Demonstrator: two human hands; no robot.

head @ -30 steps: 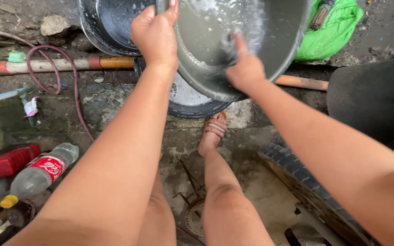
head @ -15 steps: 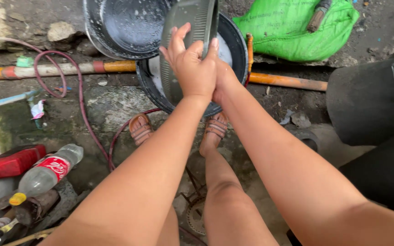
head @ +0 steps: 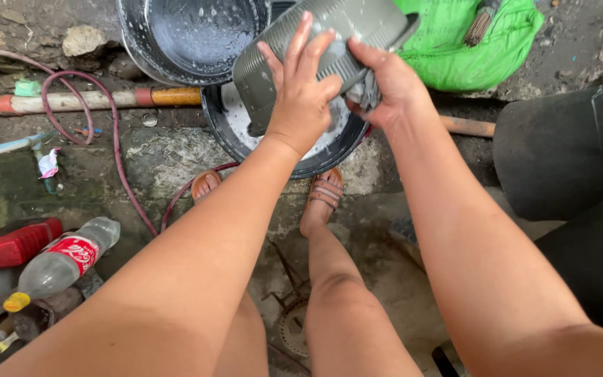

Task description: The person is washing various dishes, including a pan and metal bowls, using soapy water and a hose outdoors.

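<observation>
Now the grey tub (head: 329, 49) is tilted further over the basin (head: 284, 150). It is pressed flat by the left hand (head: 301, 91), fingers spread. Its rim is clamped with a scrubber (head: 364, 91) by the right hand (head: 385, 80).

1. Two bare arms reach forward from the bottom edge and meet at a ribbed grey basin (head: 329, 49).
2. The left hand (head: 301, 94) lies flat against the basin's outer wall, fingers (head: 300, 45) spread and pointing up, wrist straight.
3. The right hand (head: 385, 80) is to the right of the basin, fingers curled around its rim, wrist bent inward.
4. Below the basin, two bare legs end in sandalled feet.
</observation>
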